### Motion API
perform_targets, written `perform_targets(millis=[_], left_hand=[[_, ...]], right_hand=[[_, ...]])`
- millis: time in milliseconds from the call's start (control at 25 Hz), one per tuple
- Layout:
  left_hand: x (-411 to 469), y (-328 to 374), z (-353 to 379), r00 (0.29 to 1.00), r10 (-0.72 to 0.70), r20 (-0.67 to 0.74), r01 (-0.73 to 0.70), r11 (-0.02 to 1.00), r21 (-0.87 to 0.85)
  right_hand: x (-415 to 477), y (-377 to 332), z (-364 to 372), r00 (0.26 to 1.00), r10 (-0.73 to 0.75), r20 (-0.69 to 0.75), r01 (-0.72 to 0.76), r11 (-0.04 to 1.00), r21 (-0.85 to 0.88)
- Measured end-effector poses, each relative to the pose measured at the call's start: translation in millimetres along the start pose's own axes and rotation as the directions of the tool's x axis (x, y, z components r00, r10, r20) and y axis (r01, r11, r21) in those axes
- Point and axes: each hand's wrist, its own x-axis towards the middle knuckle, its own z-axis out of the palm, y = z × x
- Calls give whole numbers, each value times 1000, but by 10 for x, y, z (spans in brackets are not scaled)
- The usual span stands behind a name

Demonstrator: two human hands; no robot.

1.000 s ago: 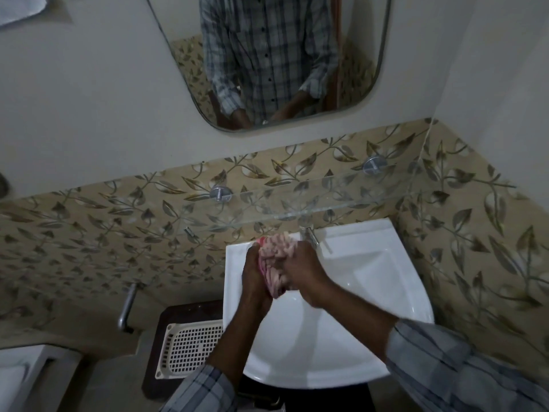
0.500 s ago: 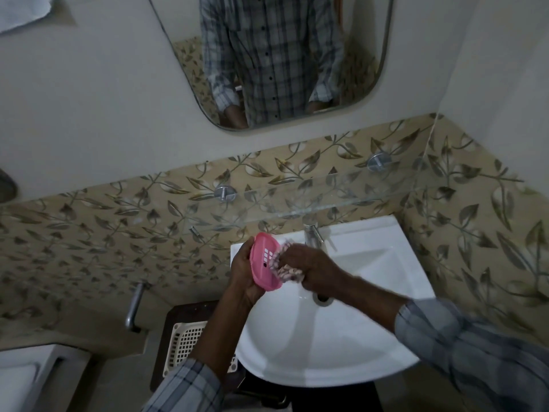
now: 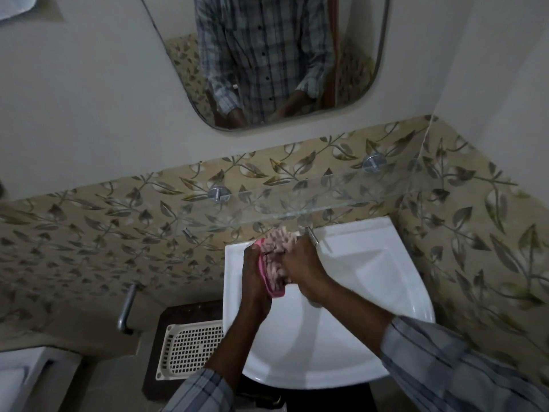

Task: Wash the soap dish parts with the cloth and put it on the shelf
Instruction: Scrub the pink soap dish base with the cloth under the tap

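Note:
Over the white sink [image 3: 371, 307], my left hand [image 3: 252, 278] holds a pink soap dish part [image 3: 267, 281] on edge. Only its rim shows between my hands. My right hand [image 3: 303, 269] presses a pink-and-white patterned cloth [image 3: 276, 251] against the dish's inner face. Both hands are close together at the sink's back left, just below the glass shelf [image 3: 312, 203] fixed to the tiled wall. The shelf is bare.
A metal tap [image 3: 312, 234] stands at the sink's back edge, right of my hands. A cream perforated tray [image 3: 187, 352] lies on a dark stand to the sink's left. A metal handle [image 3: 126, 307] sticks out of the left wall. A mirror [image 3: 267, 55] hangs above.
The dish turned from showing its holed face to edge-on. The cloth moved back over it, covering its inner side. My hands shifted slightly up toward the shelf.

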Motion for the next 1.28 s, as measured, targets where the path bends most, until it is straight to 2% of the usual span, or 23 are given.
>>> perform_targets(millis=[40,80,120,160,200,240,320,400,480,560,640,680,720,760,800,880,960,1000,1080,1120,1160,1200,1280], left_hand=[[19,54,-21,996,-89,-17,89,995,-36],[41,91,-59,986,-163,-40,160,985,-70],[48,105,-89,972,-230,-50,225,970,-90],[34,103,-107,958,-285,-27,281,953,-114],[14,106,-125,947,-321,9,319,938,-134],[9,115,-142,939,-343,39,345,927,-149],[24,128,-163,932,-354,74,362,921,-146],[52,190,-164,926,-362,109,377,908,-182],[69,217,-174,936,-340,94,352,916,-191],[110,195,-211,960,-280,20,279,940,-199],[136,128,-246,978,-197,-64,185,970,-154],[143,107,-261,983,-155,-94,145,983,-112],[117,110,-256,986,-132,-106,123,989,-88],[109,114,-268,986,-129,-102,120,989,-88],[106,133,-292,986,-142,-89,131,984,-122],[113,164,-377,983,-170,-69,153,966,-207],[125,117,-484,982,-178,-61,160,959,-233],[124,73,-518,981,-186,-59,169,960,-223],[88,1,-518,978,-202,-44,188,958,-216],[61,-22,-493,978,-207,-33,195,958,-209],[50,-45,-471,978,-209,-18,201,958,-203],[39,-58,-443,978,-211,-6,205,957,-205],[12,-52,-408,983,-183,-4,178,962,-209]], right_hand=[[-137,89,-26,986,-137,95,147,982,-116],[-240,189,-96,925,-308,223,349,920,-179],[-261,305,-190,802,-491,340,575,788,-218],[-180,406,-307,620,-632,465,778,573,-260],[-21,464,-429,435,-691,577,900,354,-255],[150,482,-543,299,-682,667,953,186,-237],[397,356,-704,208,-637,743,959,-15,-281],[462,229,-686,241,-675,697,927,-53,-372],[360,302,-540,329,-745,581,888,35,-458],[87,490,-295,505,-732,457,828,263,-495],[-175,516,-167,746,-550,375,665,646,-375],[-209,463,-159,853,-390,347,483,843,-239],[-207,382,-174,920,-210,330,237,971,-43],[-168,317,-195,948,-66,312,17,988,156],[-118,253,-228,954,34,298,-136,935,327],[-15,149,-351,958,171,230,-266,832,486],[17,122,-470,964,234,124,-264,886,381],[18,116,-524,978,202,46,-207,952,225],[25,81,-552,994,-16,-106,-7,977,-212],[21,49,-516,979,-142,-144,75,917,-391],[10,16,-449,960,-232,-158,134,873,-470],[-12,-7,-380,958,-243,-153,151,879,-452],[-4,3,-312,992,-91,-87,80,989,-125]])
